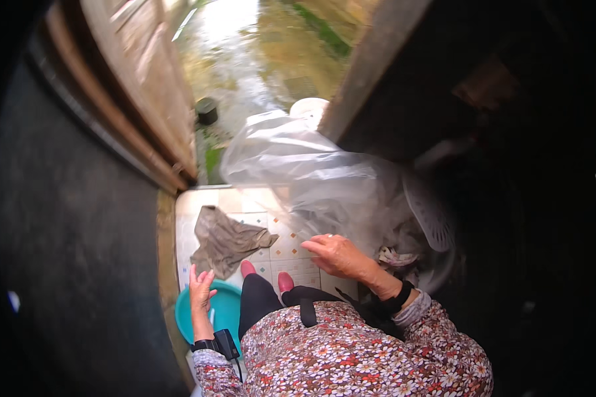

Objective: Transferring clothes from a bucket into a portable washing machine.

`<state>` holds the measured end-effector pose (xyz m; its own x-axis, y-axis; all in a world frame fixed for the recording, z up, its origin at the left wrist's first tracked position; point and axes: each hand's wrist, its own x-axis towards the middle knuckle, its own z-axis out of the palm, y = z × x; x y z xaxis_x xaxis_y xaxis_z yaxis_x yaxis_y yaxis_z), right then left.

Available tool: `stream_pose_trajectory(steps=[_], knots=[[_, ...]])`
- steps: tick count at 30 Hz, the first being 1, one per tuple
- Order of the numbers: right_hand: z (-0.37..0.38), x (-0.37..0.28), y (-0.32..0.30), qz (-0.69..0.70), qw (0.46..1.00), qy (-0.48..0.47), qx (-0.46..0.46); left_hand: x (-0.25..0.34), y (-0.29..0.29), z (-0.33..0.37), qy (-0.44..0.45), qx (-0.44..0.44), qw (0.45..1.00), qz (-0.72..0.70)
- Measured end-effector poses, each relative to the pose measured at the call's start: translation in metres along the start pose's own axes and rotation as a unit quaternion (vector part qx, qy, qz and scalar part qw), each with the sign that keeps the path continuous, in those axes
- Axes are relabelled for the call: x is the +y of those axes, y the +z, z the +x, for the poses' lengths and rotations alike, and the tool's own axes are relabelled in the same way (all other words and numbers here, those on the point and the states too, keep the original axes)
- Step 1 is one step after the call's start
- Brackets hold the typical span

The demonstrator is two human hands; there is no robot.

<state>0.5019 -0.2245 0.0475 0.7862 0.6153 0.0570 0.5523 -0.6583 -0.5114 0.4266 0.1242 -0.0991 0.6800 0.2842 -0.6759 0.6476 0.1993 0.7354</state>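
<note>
My left hand [201,292] is raised above a teal plastic basin [226,304], its fingers spread and nothing in them. In front of my body, my right hand [341,257] points left with fingers loosely stretched out. It is close to the lower edge of a large clear plastic sheet [291,155], and I see no grip on it. The sheet billows across the doorway toward the right. A crumpled grey-brown cloth [225,241] lies on the patterned tile floor [288,245] beyond the basin.
On the left is a wooden door [146,86]; a wooden post [374,66] stands right of the opening. Outside are wet ground [245,73], a dark round pot [206,111] and a white round object [309,109]. A white slotted plastic piece [429,215] is at the dark right.
</note>
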Motion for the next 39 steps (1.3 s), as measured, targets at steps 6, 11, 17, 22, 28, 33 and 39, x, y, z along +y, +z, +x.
stream_pose_trajectory(steps=[6, 11, 17, 22, 28, 33, 39], knots=[[-0.009, 0.014, 0.0, 0.028, 0.988, 0.149, 0.005, 0.117, 0.071, 0.09, 0.059, -0.165, 0.984, -0.013], [-0.053, -0.014, 0.019, 0.084, 0.91, 0.36, 0.188, 0.194, 0.13, 0.149, 0.073, -0.248, 0.963, 0.082], [-0.069, -0.093, 0.047, 0.149, 0.785, 0.558, 0.225, 0.221, 0.204, 0.195, 0.064, -0.298, 0.932, 0.199], [-0.067, -0.119, 0.054, 0.178, 0.724, 0.628, 0.222, 0.169, 0.254, 0.174, -0.058, -0.426, 0.874, 0.227], [-0.064, -0.095, 0.06, 0.211, 0.717, 0.615, 0.251, 0.111, 0.307, 0.11, -0.153, -0.5, 0.827, 0.209], [-0.033, -0.038, 0.042, 0.228, 0.816, 0.479, 0.231, 0.12, 0.35, 0.063, -0.102, -0.579, 0.754, 0.293], [0.014, 0.043, 0.057, 0.349, 0.761, 0.418, 0.353, 0.146, 0.372, 0.034, 0.021, -0.624, 0.71, 0.327]])
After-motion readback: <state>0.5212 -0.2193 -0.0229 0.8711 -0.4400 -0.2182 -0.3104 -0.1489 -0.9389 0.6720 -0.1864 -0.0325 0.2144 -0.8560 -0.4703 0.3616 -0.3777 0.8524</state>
